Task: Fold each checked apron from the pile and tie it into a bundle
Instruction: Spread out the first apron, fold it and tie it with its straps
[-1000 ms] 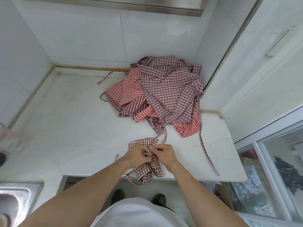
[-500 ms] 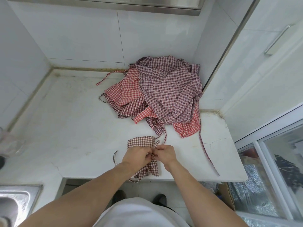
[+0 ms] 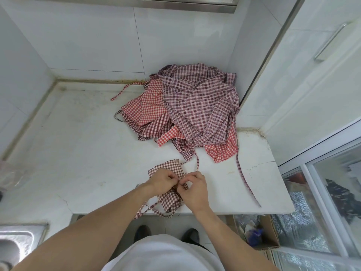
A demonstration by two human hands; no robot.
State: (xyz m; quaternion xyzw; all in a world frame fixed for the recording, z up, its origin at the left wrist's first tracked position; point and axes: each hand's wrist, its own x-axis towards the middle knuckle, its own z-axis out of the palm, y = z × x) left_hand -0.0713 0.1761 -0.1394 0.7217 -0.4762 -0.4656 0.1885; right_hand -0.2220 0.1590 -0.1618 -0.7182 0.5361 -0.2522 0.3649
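Both hands (image 3: 178,182) pinch folded apron's (image 3: 168,169) strap (fingers curled).

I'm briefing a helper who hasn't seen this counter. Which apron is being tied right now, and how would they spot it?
On the white counter, look at the near edge, in front of the big loose pile. The folded apron lies there alone, small brown-and-white checks, both hands pinching its strings, unlike the spread-out red and purple ones.
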